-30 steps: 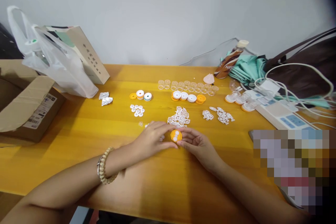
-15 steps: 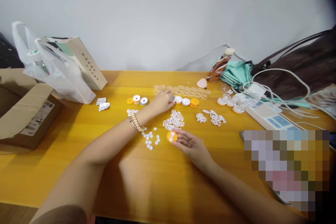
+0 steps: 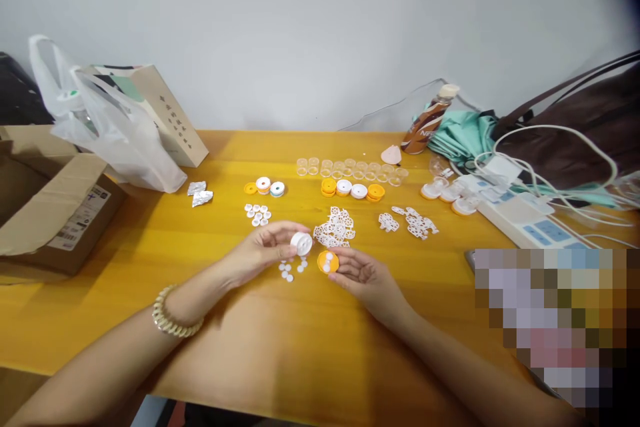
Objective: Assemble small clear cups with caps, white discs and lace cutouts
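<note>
My left hand [image 3: 263, 250] pinches a white round cap [image 3: 301, 243] just above the yellow table [image 3: 150, 260]. My right hand [image 3: 363, 273] holds an orange disc [image 3: 327, 261] with white dots on it, a few centimetres to the right of the cap. Small white discs [image 3: 290, 269] lie on the table under my left fingers. A pile of white lace-like cut-outs [image 3: 336, 227] sits just beyond both hands.
Farther back are orange and white caps [image 3: 353, 189], clear cups [image 3: 350, 168], more white discs [image 3: 257, 213], spools [image 3: 265, 186] and foil scraps [image 3: 201, 193]. A cardboard box [image 3: 50, 207], plastic bag [image 3: 107, 127], power strip with cables [image 3: 520, 220], bottle [image 3: 425, 123] and dark bag [image 3: 575, 140] line the edges.
My left hand came back from the row of caps at the back, carrying a white cap, and now sits next to the orange disc. My right hand stayed put.
</note>
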